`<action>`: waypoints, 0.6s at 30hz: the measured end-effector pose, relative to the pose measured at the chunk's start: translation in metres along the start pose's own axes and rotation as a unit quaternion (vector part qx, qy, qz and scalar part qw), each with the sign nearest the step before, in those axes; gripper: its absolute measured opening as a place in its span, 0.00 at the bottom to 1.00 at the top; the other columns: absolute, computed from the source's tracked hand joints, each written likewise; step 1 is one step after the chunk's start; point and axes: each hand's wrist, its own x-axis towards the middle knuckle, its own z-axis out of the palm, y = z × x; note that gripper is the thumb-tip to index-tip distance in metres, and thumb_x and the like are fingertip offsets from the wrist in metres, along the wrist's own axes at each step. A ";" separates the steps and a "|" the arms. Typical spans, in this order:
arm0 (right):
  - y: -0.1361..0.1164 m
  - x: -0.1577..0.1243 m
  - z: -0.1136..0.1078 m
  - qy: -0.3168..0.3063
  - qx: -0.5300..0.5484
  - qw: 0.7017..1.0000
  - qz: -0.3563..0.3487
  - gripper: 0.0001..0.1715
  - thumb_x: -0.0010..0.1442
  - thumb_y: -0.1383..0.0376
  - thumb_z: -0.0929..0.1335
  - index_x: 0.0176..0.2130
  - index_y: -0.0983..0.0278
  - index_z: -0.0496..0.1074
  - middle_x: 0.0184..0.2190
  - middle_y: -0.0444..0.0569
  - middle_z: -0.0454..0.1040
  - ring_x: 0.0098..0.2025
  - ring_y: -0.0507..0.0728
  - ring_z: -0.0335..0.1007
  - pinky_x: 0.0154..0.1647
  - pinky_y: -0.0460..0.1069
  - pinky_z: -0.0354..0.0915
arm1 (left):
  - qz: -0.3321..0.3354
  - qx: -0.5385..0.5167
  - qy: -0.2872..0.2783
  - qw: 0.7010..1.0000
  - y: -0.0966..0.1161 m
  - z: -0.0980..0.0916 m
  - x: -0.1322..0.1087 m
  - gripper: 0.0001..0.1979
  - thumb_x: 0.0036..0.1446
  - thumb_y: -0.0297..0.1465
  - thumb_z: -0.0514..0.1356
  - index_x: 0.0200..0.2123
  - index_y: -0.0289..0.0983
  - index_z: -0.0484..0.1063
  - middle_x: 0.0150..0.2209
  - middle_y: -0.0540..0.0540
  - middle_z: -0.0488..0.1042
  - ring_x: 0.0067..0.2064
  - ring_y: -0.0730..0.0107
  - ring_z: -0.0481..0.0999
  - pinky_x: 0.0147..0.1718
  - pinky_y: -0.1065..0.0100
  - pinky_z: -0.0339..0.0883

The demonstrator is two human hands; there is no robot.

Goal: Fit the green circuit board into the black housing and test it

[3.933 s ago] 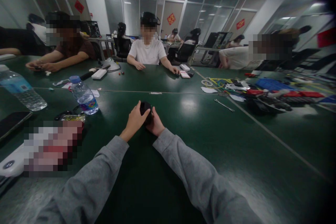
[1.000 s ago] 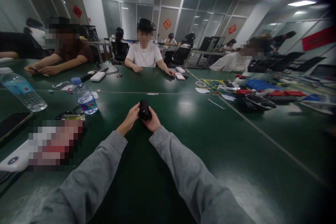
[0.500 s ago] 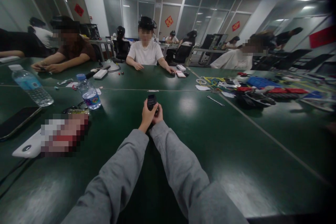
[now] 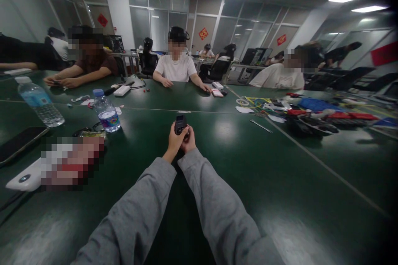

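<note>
Black device (image 4: 180,121): at the centre of the clock, clamped between 2 bare hands; a dark rectangular patch, perhaps a screen, tops its visible face. Whether its underside touches the table (image 4: 248,186) cannot be told.
Left hand (image 4: 173,138): closed round the 8 o'clock side, its thumb laid over the near end.
Right hand (image 4: 189,140): closed on the 4 o'clock side; some fingers are hidden, so their exact contact is unclear.
Thumb pressure: best kept light and deliberate, since a firm squeeze might press some part by accident; the upper patch is better left uncovered.
Sharing the hold: 1 hand would do well to bear the weight while the other adjusts, with any turning made slowly from the wrists and low over the tabletop, so a slip costs little.
Gray sleeves (image 4: 141,198): they run back toward 5 and 7 o'clock, cuffs just beside each other; keeping them off the device seems wise.
Blue-capped bottle (image 4: 107,112): upright near 9 o'clock, well apart from the hands; elbows should not swing that way.
Red item (image 4: 70,167): near 8 o'clock, its details masked.
Wrench (image 4: 261,126): lying at 3 o'clock, with a heap of cables and tools (image 4: 320,112) farther out that way.
Co-worker in white (image 4: 176,68): seated at 12 o'clock across the table, forearms on it.
</note>
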 end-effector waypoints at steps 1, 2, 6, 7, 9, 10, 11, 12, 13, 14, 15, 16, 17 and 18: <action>0.000 0.000 0.000 0.000 0.001 1.000 0.000 0.10 0.58 0.60 0.67 0.33 0.63 0.74 0.28 0.46 0.78 0.32 0.54 0.76 0.37 0.48 0.75 | 0.004 0.001 0.002 1.000 -0.002 -0.001 0.001 0.29 0.44 0.30 0.73 0.51 0.41 0.70 0.53 0.43 0.73 0.57 0.60 0.70 0.58 0.64 0.59; 0.000 0.000 0.000 0.000 0.002 1.000 0.000 0.09 0.58 0.60 0.67 0.33 0.63 0.74 0.27 0.46 0.78 0.32 0.54 0.76 0.37 0.48 0.75 | 0.012 0.004 0.003 1.000 -0.004 -0.002 0.002 0.29 0.44 0.30 0.73 0.50 0.40 0.70 0.53 0.42 0.73 0.57 0.59 0.71 0.58 0.63 0.59; 0.001 -0.001 0.002 -0.012 0.009 1.000 0.008 0.10 0.59 0.61 0.66 0.35 0.64 0.74 0.27 0.46 0.78 0.32 0.54 0.76 0.38 0.49 0.75 | 0.039 0.020 0.000 0.999 -0.009 -0.005 0.007 0.28 0.45 0.31 0.72 0.51 0.38 0.70 0.53 0.40 0.72 0.56 0.57 0.71 0.57 0.61 0.60; 0.001 -0.001 0.002 -0.016 0.010 1.000 0.010 0.10 0.59 0.61 0.66 0.35 0.64 0.74 0.27 0.46 0.78 0.33 0.55 0.76 0.39 0.50 0.76 | 0.041 0.021 0.000 0.999 -0.010 -0.005 0.008 0.28 0.46 0.32 0.72 0.51 0.38 0.70 0.53 0.39 0.72 0.56 0.57 0.71 0.57 0.61 0.61; 0.001 -0.001 0.003 -0.017 0.010 1.000 0.012 0.10 0.59 0.61 0.66 0.35 0.64 0.74 0.27 0.46 0.78 0.35 0.56 0.77 0.42 0.52 0.76 | 0.040 0.017 0.008 0.999 -0.011 -0.005 0.010 0.27 0.45 0.31 0.72 0.50 0.38 0.70 0.52 0.40 0.73 0.55 0.57 0.72 0.57 0.61 0.61; 0.001 -0.001 0.003 -0.016 0.008 1.000 0.013 0.10 0.59 0.61 0.66 0.35 0.64 0.74 0.27 0.46 0.78 0.36 0.57 0.77 0.43 0.53 0.76 | 0.037 0.013 0.016 0.999 -0.011 -0.006 0.011 0.26 0.45 0.30 0.72 0.49 0.38 0.71 0.51 0.40 0.73 0.55 0.58 0.72 0.57 0.61 0.61; 0.002 -0.001 0.003 -0.015 0.005 1.000 0.013 0.10 0.60 0.60 0.66 0.35 0.64 0.74 0.26 0.46 0.78 0.37 0.57 0.78 0.43 0.53 0.76 | 0.034 0.009 0.024 0.999 -0.012 -0.006 0.012 0.25 0.46 0.30 0.71 0.48 0.38 0.71 0.51 0.40 0.73 0.55 0.58 0.72 0.57 0.61 0.61; 0.002 -0.001 0.003 -0.017 0.001 1.000 0.012 0.10 0.60 0.60 0.66 0.35 0.64 0.74 0.26 0.46 0.78 0.38 0.57 0.78 0.44 0.54 0.76 | 0.031 0.006 0.033 0.999 -0.012 -0.006 0.013 0.24 0.46 0.29 0.71 0.47 0.38 0.71 0.51 0.41 0.74 0.55 0.58 0.72 0.57 0.61 0.61; 0.002 -0.001 0.002 -0.021 -0.005 1.000 0.010 0.10 0.60 0.60 0.67 0.35 0.63 0.75 0.26 0.46 0.78 0.38 0.57 0.78 0.44 0.54 0.76 | 0.028 0.002 0.041 0.999 -0.012 -0.006 0.013 0.22 0.47 0.29 0.71 0.47 0.38 0.72 0.51 0.41 0.74 0.55 0.58 0.72 0.57 0.61 0.61; 0.002 -0.001 0.002 -0.024 -0.011 1.000 0.008 0.10 0.60 0.60 0.67 0.35 0.63 0.75 0.26 0.46 0.78 0.38 0.57 0.78 0.44 0.54 0.76 | 0.026 -0.001 0.049 0.998 -0.013 -0.006 0.013 0.22 0.47 0.28 0.70 0.47 0.38 0.72 0.51 0.41 0.74 0.55 0.58 0.72 0.57 0.60 0.61; 0.002 -0.001 0.002 -0.028 -0.017 0.999 0.006 0.10 0.60 0.59 0.67 0.35 0.63 0.75 0.26 0.45 0.78 0.38 0.57 0.78 0.44 0.54 0.76 | 0.025 -0.003 0.053 0.998 -0.013 -0.006 0.013 0.21 0.48 0.28 0.70 0.47 0.38 0.72 0.51 0.41 0.74 0.55 0.58 0.72 0.57 0.60 0.61; 0.002 -0.001 0.002 -0.032 -0.023 0.999 0.006 0.10 0.60 0.59 0.67 0.36 0.63 0.75 0.25 0.45 0.78 0.38 0.58 0.78 0.43 0.54 0.76 | 0.024 -0.004 0.058 0.998 -0.013 -0.006 0.013 0.21 0.49 0.29 0.69 0.47 0.38 0.72 0.51 0.40 0.74 0.55 0.58 0.72 0.57 0.60 0.62; 0.002 0.000 0.002 -0.035 -0.028 0.999 0.010 0.11 0.61 0.59 0.67 0.36 0.63 0.75 0.25 0.46 0.78 0.38 0.58 0.78 0.43 0.53 0.76 | 0.026 -0.006 0.063 0.998 -0.012 -0.006 0.013 0.21 0.49 0.29 0.69 0.48 0.38 0.72 0.51 0.41 0.74 0.55 0.58 0.72 0.57 0.60 0.62; 0.002 0.000 0.001 -0.039 -0.031 0.999 0.015 0.11 0.61 0.59 0.67 0.36 0.64 0.75 0.26 0.46 0.78 0.38 0.58 0.78 0.43 0.53 0.76 | 0.030 -0.005 0.068 0.997 -0.012 -0.006 0.012 0.21 0.49 0.29 0.69 0.48 0.38 0.72 0.51 0.41 0.74 0.55 0.58 0.72 0.57 0.60 0.62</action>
